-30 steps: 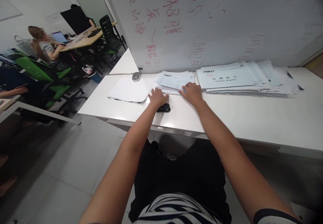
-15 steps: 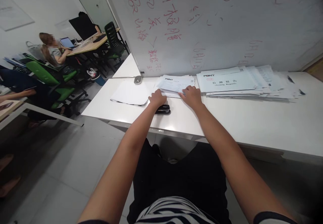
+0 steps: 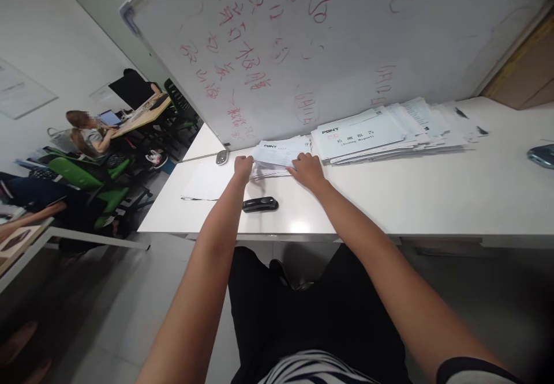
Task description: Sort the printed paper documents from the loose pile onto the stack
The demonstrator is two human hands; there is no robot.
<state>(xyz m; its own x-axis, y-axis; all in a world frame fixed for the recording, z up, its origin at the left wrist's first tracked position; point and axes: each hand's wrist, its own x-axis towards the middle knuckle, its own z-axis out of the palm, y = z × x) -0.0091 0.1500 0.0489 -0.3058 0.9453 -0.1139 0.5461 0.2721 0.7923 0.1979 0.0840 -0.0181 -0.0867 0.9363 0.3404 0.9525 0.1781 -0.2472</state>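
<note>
My left hand (image 3: 243,166) is closed on the left edge of a small stack of printed papers (image 3: 279,152) lying on the white table (image 3: 389,199). On the stack's right front corner rests my right hand (image 3: 308,169), its fingers curled over the sheets. The near edge of the stack looks slightly lifted off the table. A black stapler (image 3: 260,203) lies on the table just below my left wrist, untouched.
A wide, fanned pile of reports (image 3: 389,133) lies to the right. Loose white sheets (image 3: 208,182) sit to the left, with a small grey device (image 3: 221,157) beside the whiteboard (image 3: 324,38). A bluish object (image 3: 541,154) is at far right. People sit at desks far left.
My left hand moved off the stapler area up to the left edge of the small stack and closed on it. The camera view tilted and shifted; the stapler is now fully exposed.
</note>
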